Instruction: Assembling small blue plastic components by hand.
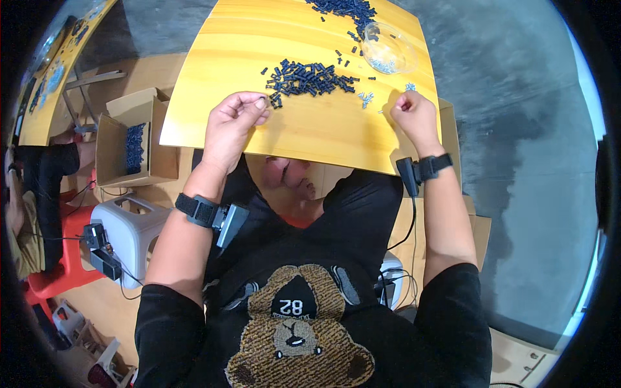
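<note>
My left hand (238, 119) is at the near left of the yellow wooden tabletop (310, 129), thumb and forefinger pinched. A small dark bit shows at their tips; it looks like one of the small black cylindrical parts. Just beyond these fingers lies a pile of such black parts (307, 77). On the right, my right hand (415, 118) is over the table's edge with its fingers curled closed; what they hold, if anything, is hidden. Small silver screws (366, 99) lie to its left, and a few more silver screws (410, 86) lie just beyond it.
A clear round tub (388, 48) with silver pieces stands at the far right of the table. Another dark heap (346, 8) lies at the far edge. Left of the table sits an open cardboard box (155, 145) with dark parts. A grey stool (126, 226) and another person's leg (55, 168) are at the left.
</note>
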